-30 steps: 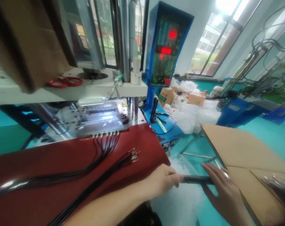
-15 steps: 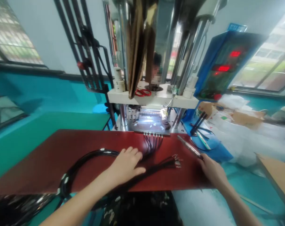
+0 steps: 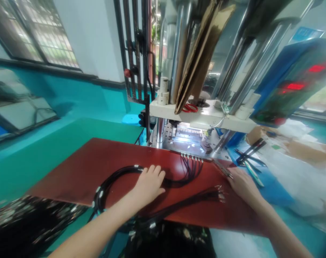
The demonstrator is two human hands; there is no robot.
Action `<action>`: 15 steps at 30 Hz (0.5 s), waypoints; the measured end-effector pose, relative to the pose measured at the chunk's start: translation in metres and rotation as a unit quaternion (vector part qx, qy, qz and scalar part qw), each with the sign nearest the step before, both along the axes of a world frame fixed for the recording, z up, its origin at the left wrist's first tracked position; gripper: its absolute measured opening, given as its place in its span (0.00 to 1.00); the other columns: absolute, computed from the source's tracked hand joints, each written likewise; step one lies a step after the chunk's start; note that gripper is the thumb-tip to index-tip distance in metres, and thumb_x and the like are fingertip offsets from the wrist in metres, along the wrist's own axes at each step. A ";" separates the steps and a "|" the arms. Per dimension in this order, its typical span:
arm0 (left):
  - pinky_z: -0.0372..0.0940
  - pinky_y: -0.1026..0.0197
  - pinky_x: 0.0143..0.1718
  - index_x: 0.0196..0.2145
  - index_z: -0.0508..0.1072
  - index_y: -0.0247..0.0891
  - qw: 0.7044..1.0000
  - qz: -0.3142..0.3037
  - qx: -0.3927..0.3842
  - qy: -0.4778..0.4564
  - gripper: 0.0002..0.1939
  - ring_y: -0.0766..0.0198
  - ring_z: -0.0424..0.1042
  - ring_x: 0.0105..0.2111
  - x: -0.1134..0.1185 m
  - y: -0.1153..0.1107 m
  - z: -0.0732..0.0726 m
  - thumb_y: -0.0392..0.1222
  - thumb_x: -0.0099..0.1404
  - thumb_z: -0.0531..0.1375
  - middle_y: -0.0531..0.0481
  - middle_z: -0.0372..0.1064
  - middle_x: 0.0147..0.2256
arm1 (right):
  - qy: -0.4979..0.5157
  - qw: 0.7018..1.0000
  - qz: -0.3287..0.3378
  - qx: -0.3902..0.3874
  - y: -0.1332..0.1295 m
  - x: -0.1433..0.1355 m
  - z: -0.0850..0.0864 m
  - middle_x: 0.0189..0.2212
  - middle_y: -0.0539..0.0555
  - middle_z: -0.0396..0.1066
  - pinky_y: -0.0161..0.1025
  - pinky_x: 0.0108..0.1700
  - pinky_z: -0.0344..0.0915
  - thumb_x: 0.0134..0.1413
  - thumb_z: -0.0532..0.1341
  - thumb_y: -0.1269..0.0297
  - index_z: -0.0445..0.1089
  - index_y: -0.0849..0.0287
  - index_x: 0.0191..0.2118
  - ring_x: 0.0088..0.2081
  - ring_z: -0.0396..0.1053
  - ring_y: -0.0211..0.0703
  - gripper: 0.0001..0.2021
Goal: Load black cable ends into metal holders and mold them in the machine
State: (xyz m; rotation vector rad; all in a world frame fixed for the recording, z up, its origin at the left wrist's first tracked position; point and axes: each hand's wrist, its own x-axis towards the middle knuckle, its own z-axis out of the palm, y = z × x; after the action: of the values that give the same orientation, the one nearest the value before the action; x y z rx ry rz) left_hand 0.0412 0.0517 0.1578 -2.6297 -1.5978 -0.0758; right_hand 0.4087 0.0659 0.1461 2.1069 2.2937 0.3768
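Note:
My left hand (image 3: 149,184) lies flat, fingers together, on a looped bundle of black cables (image 3: 117,177) on the red table top (image 3: 103,157). Several of these cables end in a row at the press's metal fixture (image 3: 192,156). A second black cable bundle with bare metal terminals (image 3: 219,192) lies in front of my right hand. My right hand (image 3: 242,182) holds a thin metal rod-like tool (image 3: 221,167) that points toward the fixture.
A vertical press machine (image 3: 203,114) with steel columns stands behind the table, red scissors (image 3: 189,107) and cardboard (image 3: 197,46) on its platform. A blue control box (image 3: 289,86) with red digits stands at right. Pliers and tools (image 3: 250,157) lie beside plastic bags (image 3: 297,175).
My view swung left from the cardboard box to the press. My left hand came onto the cable loop. My right hand brought the metal tool up to the table's right edge near the fixture.

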 end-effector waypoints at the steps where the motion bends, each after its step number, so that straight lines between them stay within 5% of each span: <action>1: 0.58 0.49 0.44 0.46 0.66 0.36 1.000 0.004 0.004 0.003 0.21 0.48 0.61 0.46 0.001 0.006 -0.002 0.47 0.56 0.59 0.41 0.63 0.45 | 0.012 0.999 0.046 -0.010 0.012 -0.009 0.003 0.46 0.61 0.65 0.46 0.48 0.59 0.55 0.50 0.69 0.65 0.63 0.46 0.47 0.61 0.50 0.15; 4: 0.56 0.49 0.43 0.44 0.67 0.37 1.000 -0.020 -0.012 0.007 0.19 0.49 0.61 0.44 0.002 0.015 -0.007 0.48 0.56 0.58 0.41 0.64 0.44 | 0.018 0.993 0.107 -0.038 0.049 -0.039 0.009 0.50 0.62 0.62 0.42 0.53 0.54 0.52 0.48 0.77 0.61 0.66 0.51 0.52 0.58 0.46 0.20; 8: 0.55 0.47 0.44 0.42 0.67 0.37 0.999 -0.051 -0.012 -0.004 0.16 0.50 0.62 0.43 0.000 0.015 -0.011 0.46 0.57 0.58 0.42 0.64 0.43 | 0.002 0.992 0.097 -0.086 0.084 -0.066 0.012 0.40 0.62 0.68 0.39 0.44 0.58 0.46 0.46 0.83 0.66 0.65 0.42 0.43 0.65 0.45 0.19; 15: 0.56 0.48 0.45 0.40 0.66 0.36 0.998 -0.056 -0.011 -0.026 0.17 0.51 0.62 0.43 0.005 0.019 -0.020 0.49 0.57 0.58 0.43 0.64 0.42 | 0.034 0.983 0.085 -0.159 0.119 -0.064 0.034 0.37 0.55 0.70 0.34 0.34 0.55 0.43 0.52 0.79 0.68 0.58 0.36 0.38 0.67 0.43 0.15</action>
State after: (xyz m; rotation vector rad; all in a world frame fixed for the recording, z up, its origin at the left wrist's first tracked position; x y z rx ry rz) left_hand 0.0465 0.0705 0.1380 -2.7553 -1.4732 -0.1341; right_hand 0.3447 0.1852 0.1799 1.8079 2.3866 -0.0627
